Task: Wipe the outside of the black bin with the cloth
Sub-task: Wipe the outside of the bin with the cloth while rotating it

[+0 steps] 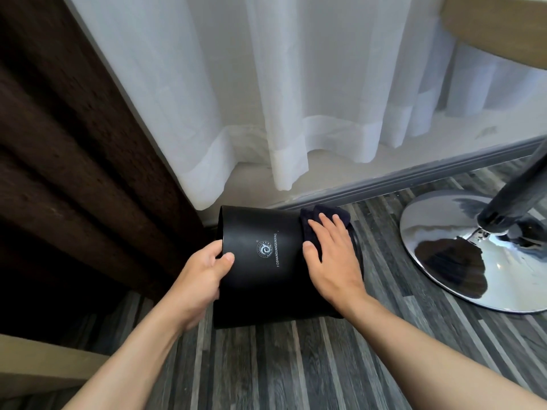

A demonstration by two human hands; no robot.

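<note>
The black bin (pixel 263 279) lies tipped on its side above the striped floor, a round white logo and white lettering facing up. My left hand (pixel 204 276) grips its left end, thumb on the outer wall and fingers curled over the edge. A dark cloth (pixel 322 216) lies on the bin's right part. My right hand (pixel 334 258) presses flat on that cloth with fingers spread, so most of the cloth is hidden under the palm.
A chrome pedestal base (pixel 461 253) with a dark pole (pixel 521 184) stands at the right under a wooden tabletop (pixel 503 28). White sheer curtains (pixel 296 99) hang behind the bin, a dark brown drape (pixel 59 143) at the left. A grey baseboard (pixel 384 184) runs behind.
</note>
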